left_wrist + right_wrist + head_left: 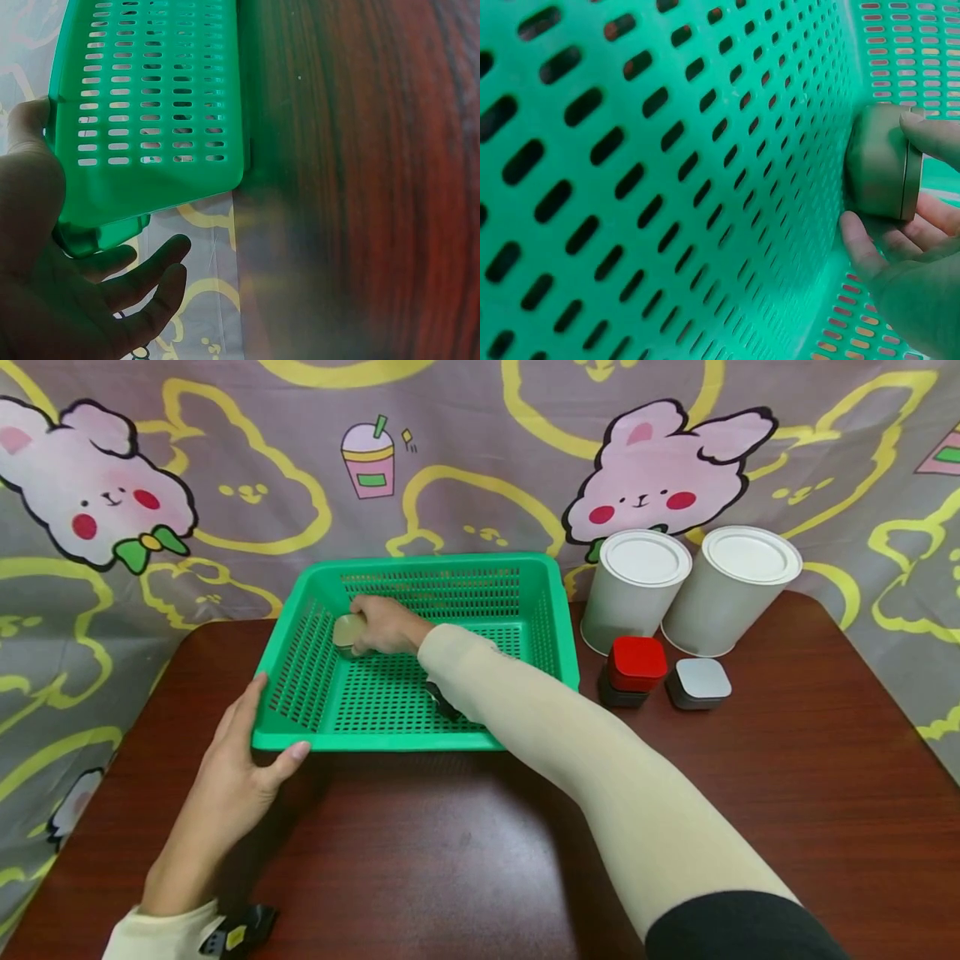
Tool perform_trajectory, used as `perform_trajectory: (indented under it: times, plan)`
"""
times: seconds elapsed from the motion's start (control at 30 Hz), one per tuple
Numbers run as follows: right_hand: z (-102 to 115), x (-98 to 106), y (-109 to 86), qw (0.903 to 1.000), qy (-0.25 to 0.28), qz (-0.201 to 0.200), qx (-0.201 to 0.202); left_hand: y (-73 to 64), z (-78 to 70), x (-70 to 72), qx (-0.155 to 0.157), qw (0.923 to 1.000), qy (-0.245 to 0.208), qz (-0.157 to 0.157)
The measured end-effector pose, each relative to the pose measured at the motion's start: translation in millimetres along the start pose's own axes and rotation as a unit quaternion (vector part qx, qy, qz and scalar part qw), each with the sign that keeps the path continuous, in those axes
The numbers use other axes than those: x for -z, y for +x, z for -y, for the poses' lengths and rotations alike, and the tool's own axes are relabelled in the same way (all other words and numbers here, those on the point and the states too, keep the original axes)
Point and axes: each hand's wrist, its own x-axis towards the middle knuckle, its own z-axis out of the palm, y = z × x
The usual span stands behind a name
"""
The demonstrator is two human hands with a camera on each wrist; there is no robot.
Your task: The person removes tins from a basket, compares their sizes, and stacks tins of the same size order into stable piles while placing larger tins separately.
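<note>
Inside the green plastic basket (pixel 416 742), my right hand (pixel 390 625) holds a small square tin (pixel 348 632) with a pale gold lid, close to the left wall. In the right wrist view the tin (pixel 877 165) is gripped between thumb and fingers, its bottom facing the basket floor (pixel 667 180). At the basket's front left corner, my left hand (pixel 238 764) holds the rim, thumb on the front edge and fingers along the left side. The left wrist view shows its other fingers (pixel 154 304) spread loosely below the corner.
Right of the basket stand two large white-lidded canisters (pixel 637 589). In front of them are a red-lidded tin (pixel 637 664) and a silver-lidded tin (pixel 699 681) with dark bases. A patterned cloth (pixel 465 435) hangs behind the brown table (pixel 420 852).
</note>
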Motion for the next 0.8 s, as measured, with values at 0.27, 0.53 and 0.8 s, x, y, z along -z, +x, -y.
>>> perform_trajectory:
  times: [0.27,0.53,0.8]
  plan:
    - [0.3,1.6,-0.1,1.0,-0.003,-0.002,0.008,-1.1,-1.0,1.0,0.004,1.0,0.003,0.002]
    - [3.5,7.1,-4.7,0.9999,0.01,0.003,0.006,-1.5,-0.9,1.4,0.002,1.0,0.002,0.002]
    - [6.5,11.6,-6.9,0.9995,0.019,-0.008,0.023,-2.3,-4.0,2.9,0.0,1.0,-0.003,-0.002]
